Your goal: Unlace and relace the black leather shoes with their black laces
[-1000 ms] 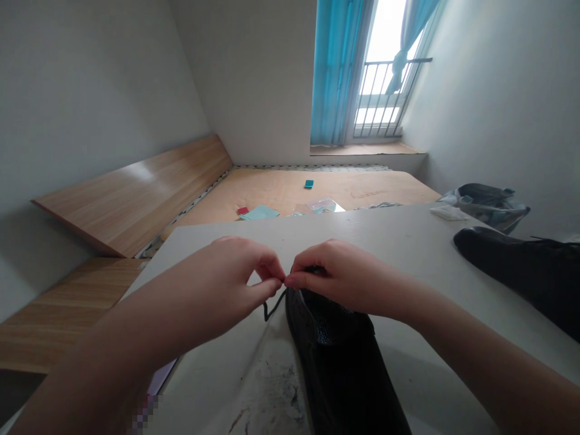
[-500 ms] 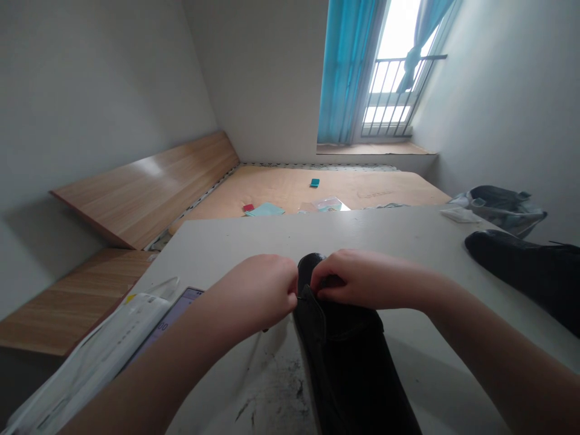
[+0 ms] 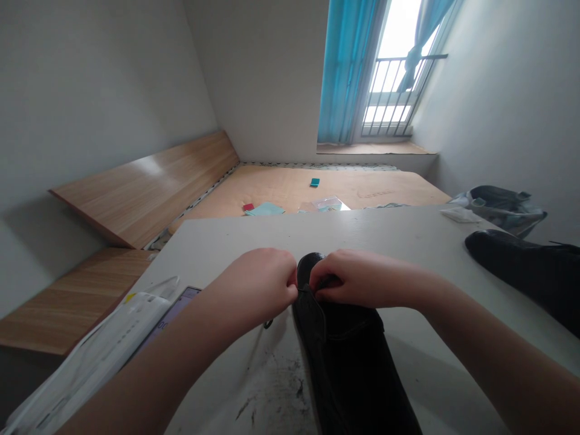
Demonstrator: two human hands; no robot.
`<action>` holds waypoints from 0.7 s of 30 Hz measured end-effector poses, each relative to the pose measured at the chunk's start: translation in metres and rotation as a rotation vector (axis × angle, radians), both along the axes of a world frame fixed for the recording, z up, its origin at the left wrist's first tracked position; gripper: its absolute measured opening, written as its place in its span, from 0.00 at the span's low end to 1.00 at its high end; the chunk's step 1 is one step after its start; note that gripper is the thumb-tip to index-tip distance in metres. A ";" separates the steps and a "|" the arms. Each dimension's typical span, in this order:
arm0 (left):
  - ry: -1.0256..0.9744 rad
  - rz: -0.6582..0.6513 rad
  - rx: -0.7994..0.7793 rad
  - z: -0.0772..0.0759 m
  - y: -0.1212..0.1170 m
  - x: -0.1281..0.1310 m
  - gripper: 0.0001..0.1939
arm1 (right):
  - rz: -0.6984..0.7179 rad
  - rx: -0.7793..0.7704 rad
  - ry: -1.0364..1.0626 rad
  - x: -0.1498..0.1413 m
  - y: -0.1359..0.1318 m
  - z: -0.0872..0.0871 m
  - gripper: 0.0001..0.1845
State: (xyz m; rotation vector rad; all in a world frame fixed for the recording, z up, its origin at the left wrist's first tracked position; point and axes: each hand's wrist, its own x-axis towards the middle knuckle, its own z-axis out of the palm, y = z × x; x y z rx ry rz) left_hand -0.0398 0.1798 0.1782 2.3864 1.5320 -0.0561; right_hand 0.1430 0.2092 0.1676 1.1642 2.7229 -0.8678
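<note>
A black leather shoe [image 3: 348, 356] lies on the white table [image 3: 362, 232], its far end pointing away from me. My left hand [image 3: 258, 287] is closed at the shoe's far end, pinching something thin against its edge. My right hand [image 3: 357, 279] curls over the top of the shoe, its fingers meeting the left hand. A thin black shoelace [image 3: 268, 324] shows just below my left hand; most of its length is hidden by my hands.
A second black shoe [image 3: 521, 272] lies at the table's right side. At lower left are a white package [image 3: 90, 344] and a tablet [image 3: 174, 314]. Beyond the table's far edge lie a wooden bed frame [image 3: 145, 193] and a tan mattress [image 3: 317, 187] with small items.
Since a second ago, both hands have come down against the shoe's far end. The view has shifted, bringing the white package and tablet into sight at lower left.
</note>
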 end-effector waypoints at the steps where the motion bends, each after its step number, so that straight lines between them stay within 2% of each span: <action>1: 0.001 -0.001 0.002 0.000 0.000 0.000 0.11 | 0.001 0.001 -0.001 0.000 0.000 0.000 0.12; 7: -0.005 -0.026 -0.009 -0.001 0.001 0.001 0.10 | 0.002 0.013 -0.001 0.000 0.001 -0.002 0.12; 11: -0.015 -0.023 -0.014 -0.008 0.003 0.006 0.10 | -0.005 0.032 -0.017 -0.001 -0.001 -0.001 0.11; 17: -0.027 0.026 -0.003 -0.019 0.004 0.009 0.07 | -0.036 0.154 -0.049 -0.009 -0.005 -0.007 0.07; 19: -0.043 0.038 0.006 -0.019 0.003 0.008 0.04 | -0.025 0.178 -0.037 -0.008 -0.004 -0.009 0.05; 21: -0.072 0.027 0.004 -0.016 0.003 0.008 0.06 | -0.023 0.171 0.016 -0.005 -0.001 -0.008 0.04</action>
